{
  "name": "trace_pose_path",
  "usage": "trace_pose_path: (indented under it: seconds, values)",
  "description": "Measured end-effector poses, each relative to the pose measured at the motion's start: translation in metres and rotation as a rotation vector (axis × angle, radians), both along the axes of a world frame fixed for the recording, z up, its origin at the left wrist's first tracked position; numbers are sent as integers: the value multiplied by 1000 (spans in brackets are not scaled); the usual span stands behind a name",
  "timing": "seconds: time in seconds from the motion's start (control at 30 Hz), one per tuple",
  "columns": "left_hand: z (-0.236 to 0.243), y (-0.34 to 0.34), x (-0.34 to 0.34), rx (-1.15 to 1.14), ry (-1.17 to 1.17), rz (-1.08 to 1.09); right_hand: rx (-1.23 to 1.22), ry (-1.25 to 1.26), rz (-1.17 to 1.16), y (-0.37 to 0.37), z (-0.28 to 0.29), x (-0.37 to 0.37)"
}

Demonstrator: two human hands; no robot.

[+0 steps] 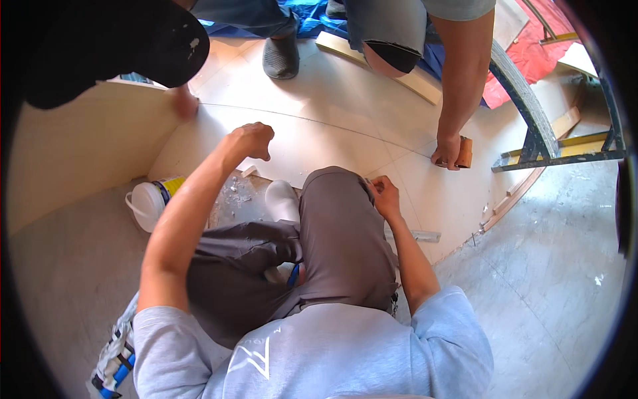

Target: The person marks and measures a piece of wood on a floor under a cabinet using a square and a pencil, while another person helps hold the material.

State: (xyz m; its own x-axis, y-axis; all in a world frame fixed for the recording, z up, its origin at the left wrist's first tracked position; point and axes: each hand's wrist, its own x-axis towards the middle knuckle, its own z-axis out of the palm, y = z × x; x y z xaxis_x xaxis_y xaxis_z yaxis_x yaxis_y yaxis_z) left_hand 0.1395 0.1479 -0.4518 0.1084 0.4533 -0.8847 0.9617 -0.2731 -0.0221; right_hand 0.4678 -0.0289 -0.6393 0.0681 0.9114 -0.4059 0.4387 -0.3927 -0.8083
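Observation:
My left hand [252, 141] is held over the pale board [319, 143], its fingers curled and one digit pointing down; nothing shows in it. Beside my right knee, my right hand [385, 197] has its fingers pinched together, and I cannot make out what they hold. A thin dark line [299, 118] runs across the board. At its right end a co-worker's hand [448, 151] grips an orange-brown block-like object [465, 153]. Near the left end is another, blurred hand [186, 104].
A white bucket [145, 205] lies by my left forearm near scattered debris [236, 193]. A flat metal strip [425, 236] is beyond my right knee. Two people crouch opposite. A wooden plank [379, 66], a metal frame [558, 159] and a curved plywood panel [86, 146] surround the board.

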Motion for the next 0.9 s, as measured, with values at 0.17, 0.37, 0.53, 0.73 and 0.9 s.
trace_pose_path:
  seconds: [0.17, 0.37, 0.53, 0.73, 0.9]
  values:
    - [132, -57, 25, 291, -361, 131, 3, 65, -54, -24, -25, 43]
    - [188, -105, 48, 146, -369, 486, -112, 228, -151, -34, -16, 58]
    - [166, -112, 39, 325, -270, 353, -190, 348, -250, -40, -9, 74]
    - [165, -105, 32, 308, -364, 423, -173, 394, -302, -52, -50, 102]
    - [165, -113, 30, 329, -380, 360, -253, 342, -287, -46, -48, 98]
